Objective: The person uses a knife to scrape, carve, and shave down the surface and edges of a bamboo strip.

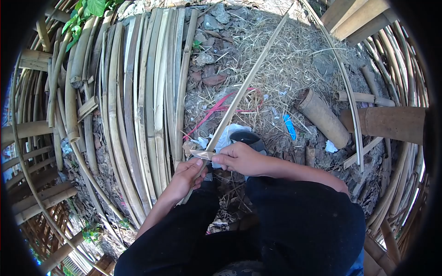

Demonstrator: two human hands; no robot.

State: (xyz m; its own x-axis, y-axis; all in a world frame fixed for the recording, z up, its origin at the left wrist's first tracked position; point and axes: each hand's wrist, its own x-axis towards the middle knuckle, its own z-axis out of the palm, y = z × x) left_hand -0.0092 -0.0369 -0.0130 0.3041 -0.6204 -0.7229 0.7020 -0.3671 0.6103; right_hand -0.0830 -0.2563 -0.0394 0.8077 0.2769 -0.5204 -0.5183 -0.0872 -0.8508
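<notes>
The ground (294,60) before me is dirt strewn with dry straw, leaves and rubble, with bamboo fencing (405,73) along the right side. To my left lies a row of split bamboo lengths (142,101), side by side, pointing away. Pink ribbon (216,108) trails beyond my hands; right of it lie a blue wrapper (289,127) and a thick bamboo piece (324,118). My dark-trousered legs (304,216) fill the near side. Between them and the ribbon, my left hand (186,178) is clenched on a long bamboo strip (248,79), which slants far and rightward over the ribbon. My right hand (237,158) grips a small blade (201,154) lying across the strip.
</notes>
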